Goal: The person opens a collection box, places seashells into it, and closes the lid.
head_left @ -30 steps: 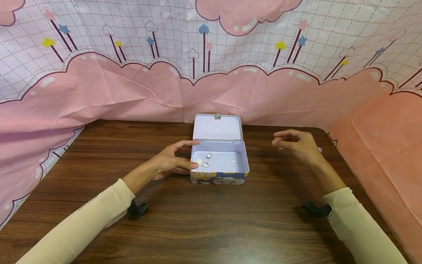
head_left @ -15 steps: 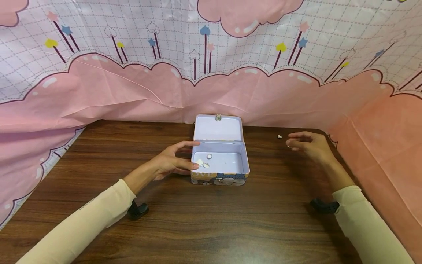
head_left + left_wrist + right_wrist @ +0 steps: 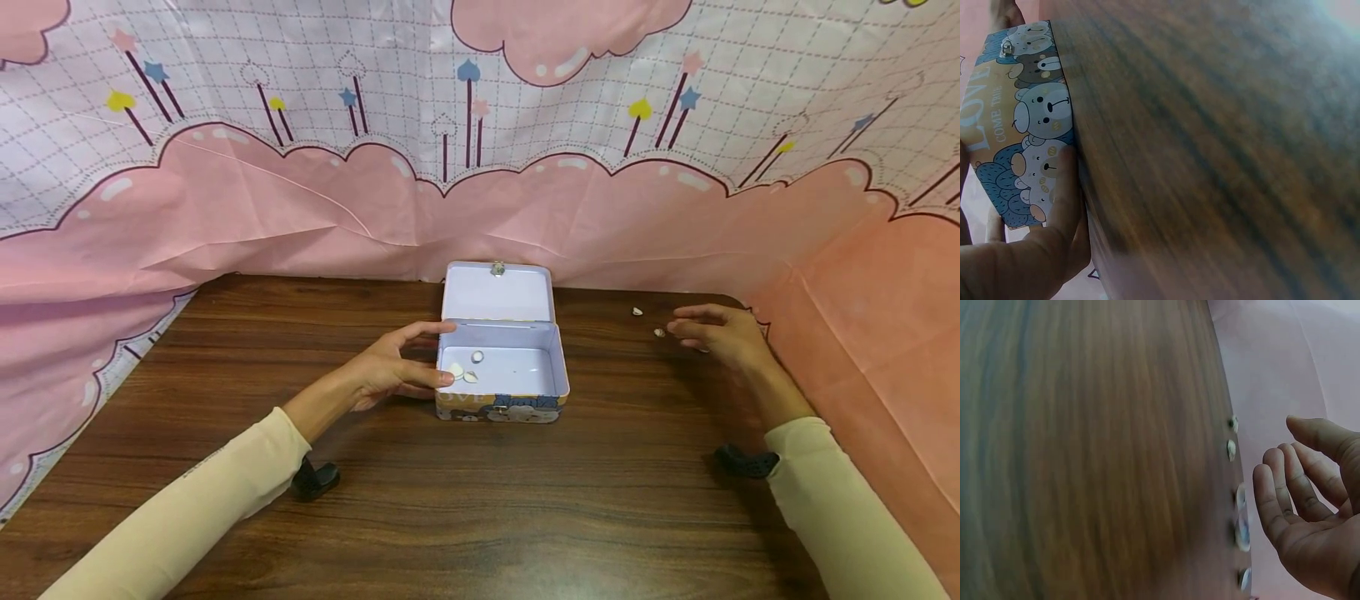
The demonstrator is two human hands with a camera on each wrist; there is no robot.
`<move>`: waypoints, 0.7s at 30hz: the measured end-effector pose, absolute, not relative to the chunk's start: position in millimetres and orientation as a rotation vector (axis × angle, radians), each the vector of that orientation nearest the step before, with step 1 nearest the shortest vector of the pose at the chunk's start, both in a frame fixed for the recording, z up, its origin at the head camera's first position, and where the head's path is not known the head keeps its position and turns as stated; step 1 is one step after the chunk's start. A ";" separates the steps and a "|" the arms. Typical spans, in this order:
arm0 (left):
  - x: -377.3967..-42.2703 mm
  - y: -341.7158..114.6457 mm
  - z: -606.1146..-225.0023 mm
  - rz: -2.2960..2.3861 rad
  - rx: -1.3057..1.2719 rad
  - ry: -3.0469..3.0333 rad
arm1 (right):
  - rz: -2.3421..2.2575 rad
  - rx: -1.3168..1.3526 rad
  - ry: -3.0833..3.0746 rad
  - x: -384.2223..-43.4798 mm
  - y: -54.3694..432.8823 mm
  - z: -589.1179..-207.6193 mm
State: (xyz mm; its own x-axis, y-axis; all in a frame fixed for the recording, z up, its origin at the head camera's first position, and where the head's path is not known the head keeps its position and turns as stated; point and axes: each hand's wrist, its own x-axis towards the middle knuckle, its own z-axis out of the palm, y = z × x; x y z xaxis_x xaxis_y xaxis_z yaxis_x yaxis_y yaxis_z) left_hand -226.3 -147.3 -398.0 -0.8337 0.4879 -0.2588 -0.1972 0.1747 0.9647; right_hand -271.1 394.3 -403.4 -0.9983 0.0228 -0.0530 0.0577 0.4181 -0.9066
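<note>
A lunchbox-style tin box (image 3: 528,408) stands with its lid (image 3: 498,292) up; cartoon bears and "LOVE" decorate its front. Inside, toward the left end, lie a few small pale seashells (image 3: 477,357). My left hand (image 3: 386,367) grips that end, with the thumb at the front corner and the other fingers around the side; in the left wrist view its fingers (image 3: 1063,206) lie against the printed wall. To the right, my right hand (image 3: 720,337) hovers with loosely bent fingers and nothing held. Two shells (image 3: 637,312) (image 3: 659,332) lie just left of its fingertips.
The right wrist view shows several shells (image 3: 1242,534) in a row on the wooden table (image 3: 450,517). A patterned pink cloth (image 3: 300,242) hangs behind the table and along both sides. Each wrist wears a black strap mount (image 3: 315,479).
My right hand has moved rightward, away from the box, uncovering the two shells beside its fingertips. The left hand keeps its hold on the box.
</note>
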 end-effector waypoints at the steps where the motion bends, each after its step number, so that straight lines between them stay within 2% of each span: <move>1: -226.2 -147.3 -397.8 1.709 0.274 1.933 | -1.695 0.068 2.605 -271.3 397.4 -405.0; 8: -226.4 -147.0 -398.1 1.725 0.261 1.919 | -1.810 0.032 2.545 -267.9 416.4 -411.5; 15: -226.4 -147.5 -398.9 1.723 0.264 1.918 | -2.118 -0.031 2.294 -261.2 433.8 -415.6; 21: -226.9 -148.0 -399.4 1.727 0.273 1.910 | -2.025 0.068 2.389 -254.8 447.0 -413.1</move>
State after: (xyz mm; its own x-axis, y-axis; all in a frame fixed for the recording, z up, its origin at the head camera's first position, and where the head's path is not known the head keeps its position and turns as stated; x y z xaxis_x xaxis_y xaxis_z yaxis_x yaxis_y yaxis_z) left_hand -226.9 -148.0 -399.4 -0.8305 0.4943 -0.2567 -0.2059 0.1558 0.9661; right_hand -254.8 447.0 -413.1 -0.9990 0.0275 -0.0349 0.0390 0.1635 -0.9858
